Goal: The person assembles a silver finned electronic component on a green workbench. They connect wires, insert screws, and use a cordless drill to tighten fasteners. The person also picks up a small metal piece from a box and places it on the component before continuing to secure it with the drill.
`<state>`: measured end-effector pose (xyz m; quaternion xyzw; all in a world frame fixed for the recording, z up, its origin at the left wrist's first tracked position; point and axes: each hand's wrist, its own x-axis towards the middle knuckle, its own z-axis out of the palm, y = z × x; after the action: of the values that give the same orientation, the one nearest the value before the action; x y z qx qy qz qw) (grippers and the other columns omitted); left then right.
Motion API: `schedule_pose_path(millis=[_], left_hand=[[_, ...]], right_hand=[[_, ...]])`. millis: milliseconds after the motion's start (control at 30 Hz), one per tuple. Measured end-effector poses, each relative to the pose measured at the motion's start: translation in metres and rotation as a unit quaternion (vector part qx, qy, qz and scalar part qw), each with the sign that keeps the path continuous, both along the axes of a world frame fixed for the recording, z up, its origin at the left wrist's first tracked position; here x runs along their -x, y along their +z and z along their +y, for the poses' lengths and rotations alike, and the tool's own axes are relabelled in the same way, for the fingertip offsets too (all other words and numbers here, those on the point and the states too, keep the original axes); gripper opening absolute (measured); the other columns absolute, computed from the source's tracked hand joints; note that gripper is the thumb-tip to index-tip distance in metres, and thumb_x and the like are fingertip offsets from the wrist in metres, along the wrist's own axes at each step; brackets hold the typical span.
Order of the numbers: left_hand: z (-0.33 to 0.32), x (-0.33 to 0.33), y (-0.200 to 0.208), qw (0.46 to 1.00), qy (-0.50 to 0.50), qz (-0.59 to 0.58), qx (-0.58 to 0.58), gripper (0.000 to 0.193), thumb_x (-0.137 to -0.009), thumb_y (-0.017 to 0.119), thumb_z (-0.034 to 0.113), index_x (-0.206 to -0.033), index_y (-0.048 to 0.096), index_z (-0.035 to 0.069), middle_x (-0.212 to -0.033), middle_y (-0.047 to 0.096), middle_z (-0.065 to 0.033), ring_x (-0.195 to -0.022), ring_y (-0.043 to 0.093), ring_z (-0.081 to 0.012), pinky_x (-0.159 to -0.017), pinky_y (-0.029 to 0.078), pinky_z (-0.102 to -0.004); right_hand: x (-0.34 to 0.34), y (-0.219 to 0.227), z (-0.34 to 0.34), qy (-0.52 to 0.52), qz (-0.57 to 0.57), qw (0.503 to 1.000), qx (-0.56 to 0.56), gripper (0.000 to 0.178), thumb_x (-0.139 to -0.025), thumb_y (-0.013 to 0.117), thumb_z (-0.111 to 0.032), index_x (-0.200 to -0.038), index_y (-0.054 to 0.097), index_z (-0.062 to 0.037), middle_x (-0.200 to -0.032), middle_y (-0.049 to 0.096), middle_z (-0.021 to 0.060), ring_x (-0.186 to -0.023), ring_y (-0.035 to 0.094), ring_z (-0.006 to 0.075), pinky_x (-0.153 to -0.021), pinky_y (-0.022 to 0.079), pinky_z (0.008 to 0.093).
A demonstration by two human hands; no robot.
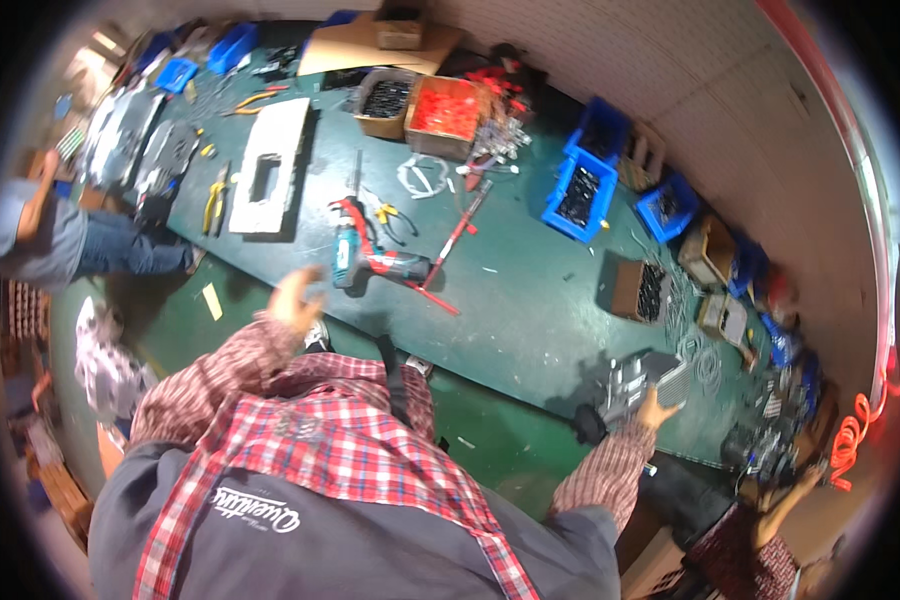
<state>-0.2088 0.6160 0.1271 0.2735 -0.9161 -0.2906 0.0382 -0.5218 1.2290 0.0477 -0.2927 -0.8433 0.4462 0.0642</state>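
Note:
My left hand (295, 300) is over the table's near edge, blurred, its fingers apart with nothing visible in them. Closest to it is a teal and black power driver (345, 256) with a long bit, lying on the green table (500, 300). A second red and black power tool (398, 264) lies against it. At the right, my right hand (658, 408) grips the near side of a dark grey finned housing (632, 382), thumb sticking outward. The housing rests close to the table edge; the fingers on it are partly hidden.
A white panel (295, 130) with a rectangular opening lies left of the tools, beside yellow-handled pliers (213, 205). Blue bins (578, 198) and a box of red parts (445, 112) line the back. Other people stand left (120, 245) and lower right (740, 550). An orange coiled hose (850, 440) hangs right.

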Motion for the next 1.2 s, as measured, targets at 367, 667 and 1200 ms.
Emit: schedule_pose_path(millis=[367,667,1200], left_hand=[[0.103,0.12,0.005,0.805,0.041,0.109,-0.581,0.096,-0.085,0.059,0.061,-0.147,0.019,0.0,-0.138,0.043,-0.025,-0.118,0.052,-0.033,-0.098,0.044,-0.0431],[-0.174,0.072,-0.019,0.594,0.129,0.309,-0.731,0.079,-0.091,0.039,0.066,-0.135,0.046,0.0,-0.129,0.057,-0.0174,-0.114,0.058,-0.0303,-0.101,0.045,-0.0431],[-0.364,0.037,-0.102,0.572,0.187,0.163,-0.782,0.064,-0.093,0.034,0.053,-0.131,0.05,0.004,-0.123,0.059,-0.0186,-0.107,0.062,-0.0324,-0.094,0.05,-0.0442]], right_hand=[[-0.12,0.191,-0.373,0.447,0.019,0.883,-0.143,0.106,-0.064,0.079,-0.027,-0.151,0.019,-0.0202,-0.124,0.047,0.0246,-0.11,0.054,0.0424,-0.09,0.047,0.0477],[-0.186,0.238,-0.633,0.626,0.215,0.739,-0.125,0.079,-0.079,0.07,-0.021,-0.143,0.03,0.0,-0.125,0.044,0.0266,-0.109,0.048,0.0425,-0.093,0.041,0.0478],[-0.219,0.083,-0.795,0.3,-0.309,0.692,0.58,0.063,-0.091,0.047,-0.062,-0.126,0.054,-0.0104,-0.122,0.062,0.0072,-0.116,0.054,0.0251,-0.101,0.033,0.0563]])
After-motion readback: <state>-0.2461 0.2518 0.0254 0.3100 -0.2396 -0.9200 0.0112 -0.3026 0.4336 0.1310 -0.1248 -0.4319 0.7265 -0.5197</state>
